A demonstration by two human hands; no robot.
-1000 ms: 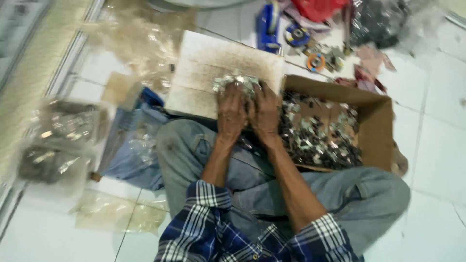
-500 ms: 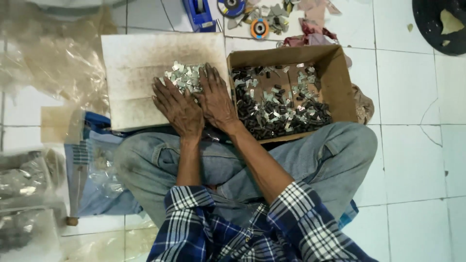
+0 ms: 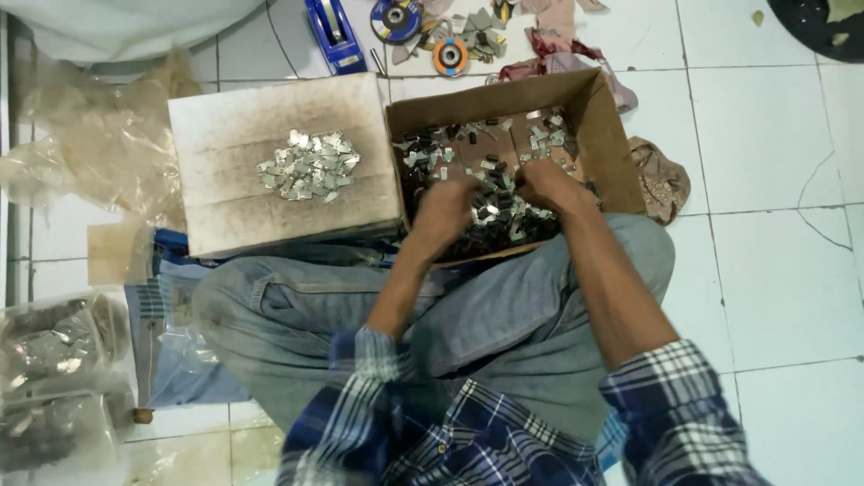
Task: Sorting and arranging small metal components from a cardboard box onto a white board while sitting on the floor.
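Note:
I sit cross-legged on a tiled floor. A brown cardboard box (image 3: pixel 605 135) full of small metal pieces (image 3: pixel 486 211) rests against my knees. My left hand (image 3: pixel 447 209) and my right hand (image 3: pixel 547 184) are both down in the box, fingers curled into the heap and scooping pieces between them. Left of the box lies a dirty white board (image 3: pixel 234 207) with a small pile of shiny metal pieces (image 3: pixel 308 166) on it, apart from both hands.
Clear plastic bags of metal parts (image 3: pixel 54 360) lie at the lower left, crumpled plastic sheet (image 3: pixel 99 144) at the upper left. A blue tape dispenser (image 3: pixel 333 36), grinding discs (image 3: pixel 396 18), rags (image 3: pixel 553 54) and scraps sit beyond the box.
Both hands left the pile on the white board and moved right into the cardboard box. The camera view shifted, and the pile on the board now lies uncovered.

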